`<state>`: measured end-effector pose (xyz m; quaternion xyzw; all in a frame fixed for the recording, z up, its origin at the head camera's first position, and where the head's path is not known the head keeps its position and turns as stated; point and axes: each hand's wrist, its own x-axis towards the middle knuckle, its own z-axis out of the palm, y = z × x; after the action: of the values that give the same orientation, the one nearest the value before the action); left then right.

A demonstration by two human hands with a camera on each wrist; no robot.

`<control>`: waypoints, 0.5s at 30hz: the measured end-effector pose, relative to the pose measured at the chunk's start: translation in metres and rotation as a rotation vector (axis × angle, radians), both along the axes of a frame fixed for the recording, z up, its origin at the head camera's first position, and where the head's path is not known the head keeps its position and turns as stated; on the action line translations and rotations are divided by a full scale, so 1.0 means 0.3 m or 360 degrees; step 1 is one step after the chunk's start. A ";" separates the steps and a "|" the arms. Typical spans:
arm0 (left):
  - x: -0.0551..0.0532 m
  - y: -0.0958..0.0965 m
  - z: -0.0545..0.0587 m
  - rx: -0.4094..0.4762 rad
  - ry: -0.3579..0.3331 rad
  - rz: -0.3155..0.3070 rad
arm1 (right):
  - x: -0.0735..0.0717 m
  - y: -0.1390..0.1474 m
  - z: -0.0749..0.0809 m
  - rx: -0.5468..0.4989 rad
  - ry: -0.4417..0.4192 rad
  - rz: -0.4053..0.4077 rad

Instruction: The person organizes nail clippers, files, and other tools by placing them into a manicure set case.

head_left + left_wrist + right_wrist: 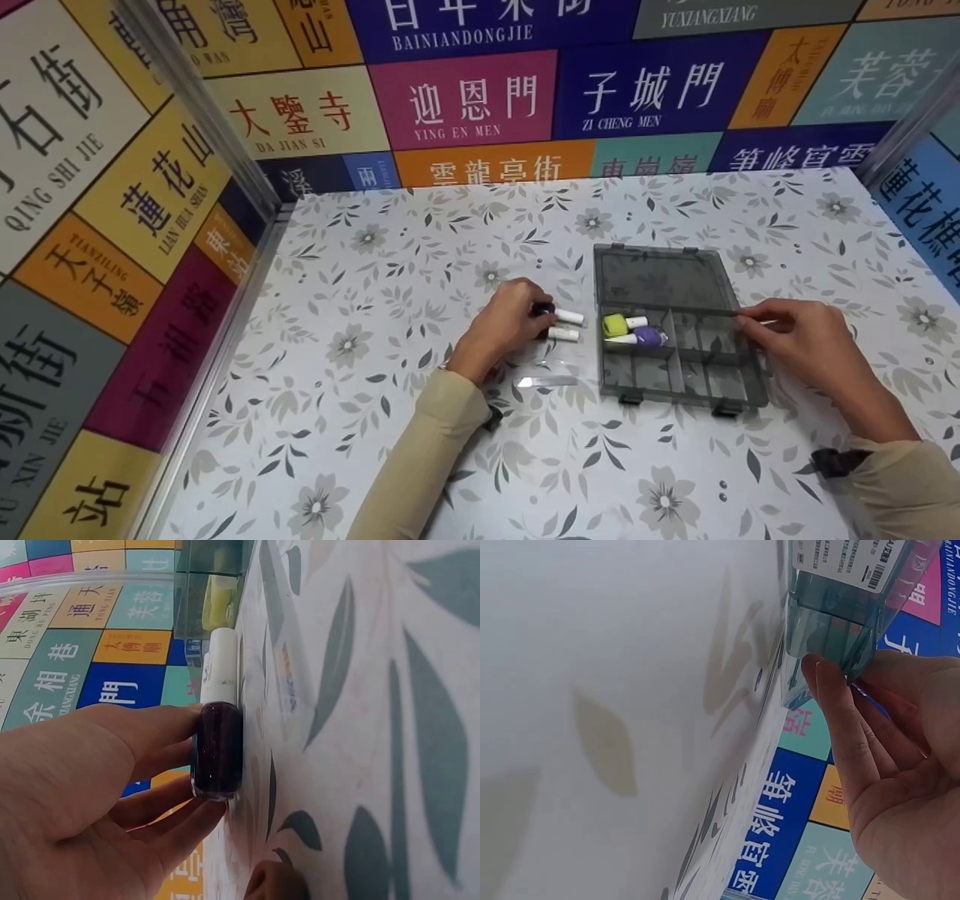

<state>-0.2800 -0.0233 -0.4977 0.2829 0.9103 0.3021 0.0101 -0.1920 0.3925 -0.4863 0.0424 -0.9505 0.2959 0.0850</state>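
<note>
Beside the box on its left, my left hand pinches a dark nail polish bottle between thumb and fingers. Two white caps poke out from that hand toward the box, and the fingers partly cover the dark glass. A grey see-through compartment box lies with its lid folded back. In its left compartment are a yellow-green nail polish bottle and a purple one, both white-capped. My right hand grips the box's right edge with thumb and fingertips; the right wrist view shows the box's side wall there.
A clear flat strip lies on the table in front of the left hand. The flower-patterned tabletop runs back to a wall of coloured panels with Chinese lettering. More panels stand along the left side.
</note>
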 end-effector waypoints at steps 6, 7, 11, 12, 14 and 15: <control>0.000 0.006 0.001 -0.0034 -0.0007 0.0037 | 0.002 -0.003 -0.003 -0.0002 0.0010 -0.0012; 0.000 0.007 0.000 -0.0034 -0.0002 0.0034 | 0.002 -0.003 -0.004 -0.0007 0.0010 -0.0015; -0.002 0.011 -0.007 -0.0018 0.0056 0.0005 | 0.002 -0.004 -0.008 -0.0025 0.0012 -0.0031; -0.002 0.012 -0.009 -0.0011 0.0077 -0.0005 | 0.002 -0.004 -0.009 -0.0029 0.0012 -0.0033; -0.003 0.013 -0.011 0.0011 0.0120 -0.0022 | 0.002 -0.004 -0.009 -0.0031 0.0014 -0.0039; -0.003 0.013 -0.013 0.0022 0.0138 -0.0027 | 0.003 -0.005 -0.008 -0.0031 0.0014 -0.0040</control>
<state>-0.2808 -0.0193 -0.5016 0.3035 0.9053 0.2957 -0.0286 -0.1911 0.3910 -0.4889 0.0308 -0.9476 0.3040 0.0934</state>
